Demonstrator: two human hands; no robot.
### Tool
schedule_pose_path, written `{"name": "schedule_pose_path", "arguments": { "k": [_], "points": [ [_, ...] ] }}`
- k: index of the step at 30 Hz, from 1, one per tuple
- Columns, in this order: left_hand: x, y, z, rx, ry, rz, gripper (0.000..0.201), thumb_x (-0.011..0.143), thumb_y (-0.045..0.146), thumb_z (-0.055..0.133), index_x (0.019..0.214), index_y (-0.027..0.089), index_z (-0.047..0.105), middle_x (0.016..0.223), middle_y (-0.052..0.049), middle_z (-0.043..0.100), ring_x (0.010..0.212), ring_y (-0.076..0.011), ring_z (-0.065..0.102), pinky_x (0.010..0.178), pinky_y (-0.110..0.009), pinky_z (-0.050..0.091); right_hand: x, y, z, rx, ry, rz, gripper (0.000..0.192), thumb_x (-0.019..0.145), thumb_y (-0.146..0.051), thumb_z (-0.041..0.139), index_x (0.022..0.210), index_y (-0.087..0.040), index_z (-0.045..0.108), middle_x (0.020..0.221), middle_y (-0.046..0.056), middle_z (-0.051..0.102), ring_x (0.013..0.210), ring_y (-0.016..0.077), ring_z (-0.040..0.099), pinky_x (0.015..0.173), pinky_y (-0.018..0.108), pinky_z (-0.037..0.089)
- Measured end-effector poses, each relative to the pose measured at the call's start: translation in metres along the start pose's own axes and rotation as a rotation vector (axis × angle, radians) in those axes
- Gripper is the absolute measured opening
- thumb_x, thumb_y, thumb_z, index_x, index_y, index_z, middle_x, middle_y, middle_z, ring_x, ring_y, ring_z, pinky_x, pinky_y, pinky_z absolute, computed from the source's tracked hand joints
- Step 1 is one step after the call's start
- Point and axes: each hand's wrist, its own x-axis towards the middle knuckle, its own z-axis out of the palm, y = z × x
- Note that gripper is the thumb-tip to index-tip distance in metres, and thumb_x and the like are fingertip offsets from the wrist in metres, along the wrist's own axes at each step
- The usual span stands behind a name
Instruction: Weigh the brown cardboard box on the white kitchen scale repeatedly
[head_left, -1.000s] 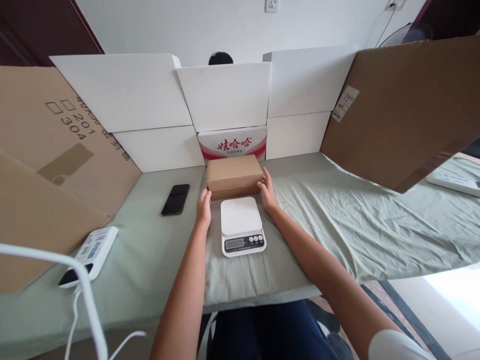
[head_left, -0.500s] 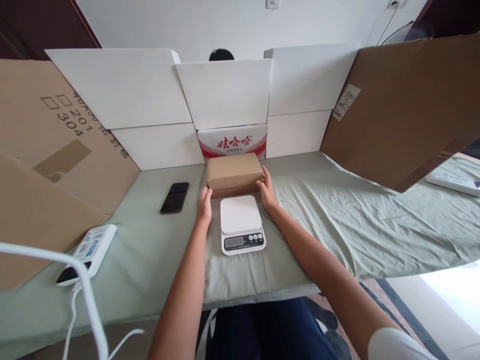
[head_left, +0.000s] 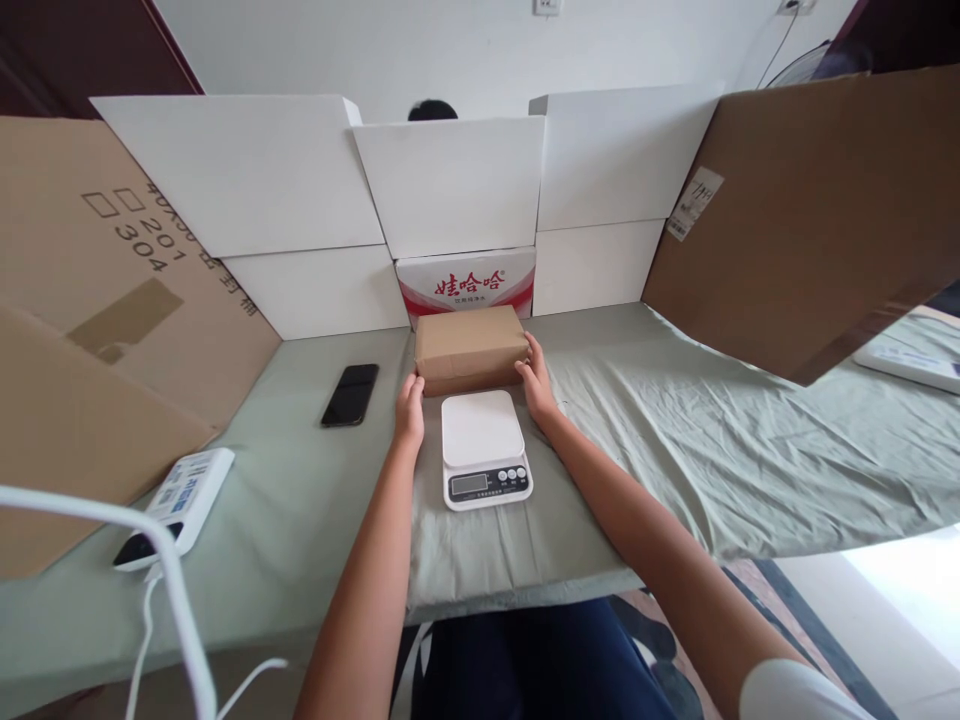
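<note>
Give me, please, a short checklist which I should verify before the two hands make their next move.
1. Left hand on the small brown box: ok, at its left end.
2. Right hand on the box: ok, at its right end.
3. Box lifted off the cloth: cannot tell, its underside is hidden.
4. Scale facing the person: ok, its display is on the near side.
5. Display reading: cannot tell, no digits are legible.
6. Phone apart from both hands: ok, it lies left of them.

Home rm, prob. — wall socket [head_left: 547, 6], fan [head_left: 799, 68], cloth-covered tbl [head_left: 292, 520].
</note>
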Motion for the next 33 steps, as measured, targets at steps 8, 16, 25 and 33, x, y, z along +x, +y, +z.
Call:
{"name": "schedule_pose_path", "arguments": {
  "k": [8, 16, 25, 33],
  "points": [
    [-0.013, 0.002, -0.006, 0.034, -0.022, 0.026, 0.053, 0.091, 0.058, 0.060, 0.128, 0.022, 0.071, 0.142, -0.012, 0.071, 0.143, -0.0294, 0.059, 0.123, -0.043, 0.041, -0.010, -0.008, -0.001, 0.002, -0.020, 0.011, 0.079, 0.092, -0.056, 0.059, 0.161, -0.025, 0.035, 0.164, 0.011, 0.049, 0.146, 0.0315, 0.052, 0.127, 0.051, 0.038],
    [-0.029, 0.036, -0.005, 0.167, -0.049, 0.237, 0.055, 0.093, 0.061, 0.060, 0.128, 0.019, 0.068, 0.140, -0.015, 0.070, 0.141, -0.0323, 0.059, 0.122, -0.044, 0.042, -0.019, -0.021, -0.001, -0.055, -0.085, -0.170, 0.095, 0.092, -0.070, 0.063, 0.167, -0.028, 0.024, 0.175, 0.012, 0.031, 0.158, 0.0342, 0.039, 0.130, 0.052, 0.037],
    [-0.129, 0.037, -0.041, 0.127, -0.028, 0.265, 0.079, 0.091, 0.068, 0.061, 0.150, 0.015, 0.059, 0.148, -0.019, 0.066, 0.153, -0.0381, 0.047, 0.125, -0.047, 0.040, -0.101, -0.049, -0.031, -0.319, -0.087, -0.343, 0.086, 0.098, -0.063, 0.057, 0.170, -0.034, 0.019, 0.163, 0.013, 0.037, 0.158, 0.0393, 0.035, 0.129, 0.061, 0.036],
    [-0.146, 0.024, -0.048, 0.137, 0.006, 0.162, 0.081, 0.092, 0.068, 0.059, 0.157, 0.019, 0.055, 0.155, -0.016, 0.062, 0.151, -0.0369, 0.051, 0.125, -0.048, 0.041, -0.108, -0.055, -0.032, -0.336, -0.107, -0.267, 0.082, 0.100, -0.062, 0.054, 0.169, -0.038, 0.018, 0.159, 0.012, 0.043, 0.152, 0.0391, 0.039, 0.123, 0.062, 0.041]
  ]
}}
